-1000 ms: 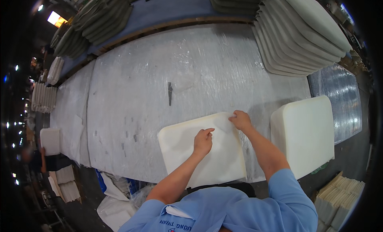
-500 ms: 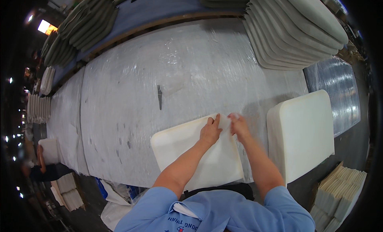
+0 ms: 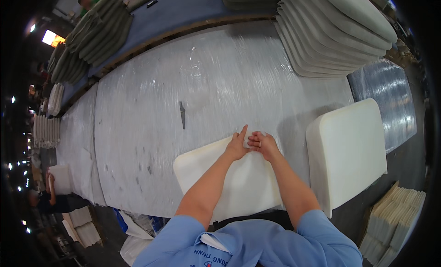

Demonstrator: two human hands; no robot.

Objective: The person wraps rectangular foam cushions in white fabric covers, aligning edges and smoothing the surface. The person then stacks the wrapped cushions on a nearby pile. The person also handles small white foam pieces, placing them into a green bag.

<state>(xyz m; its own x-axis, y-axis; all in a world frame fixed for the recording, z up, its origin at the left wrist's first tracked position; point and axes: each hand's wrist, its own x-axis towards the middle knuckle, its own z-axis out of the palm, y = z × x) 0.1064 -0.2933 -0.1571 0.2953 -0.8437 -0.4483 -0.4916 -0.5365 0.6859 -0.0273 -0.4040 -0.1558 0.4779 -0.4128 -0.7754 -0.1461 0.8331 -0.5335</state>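
A white cushion-shaped pad [image 3: 239, 191] with rounded corners lies flat in front of me, its pale rim showing along the left. Over its far right corner, my left hand [image 3: 236, 147] has the index finger stretched out. My right hand [image 3: 265, 144] is just beside it, fingers apart and slightly bent toward the left hand. The two hands nearly touch and cover that corner. Whether the fingertips catch any of the pad's edge cannot be made out. Right of my right arm stands a thick stack of similar white pads [image 3: 351, 152].
The table [image 3: 138, 115] is wrapped in clear film, and a dark pointed blade-like tool [image 3: 183, 114] lies on it. Tall grey-beige pad stacks [image 3: 330, 37] rise at the far right. Another person [image 3: 50, 193] handles a white pad at far left. More pads [image 3: 395, 216] lie low at right.
My left hand has shifted slightly left and nearer me, index finger now extended. My right hand has moved left toward it and turned, its fingers now spread. The pad stays in place.
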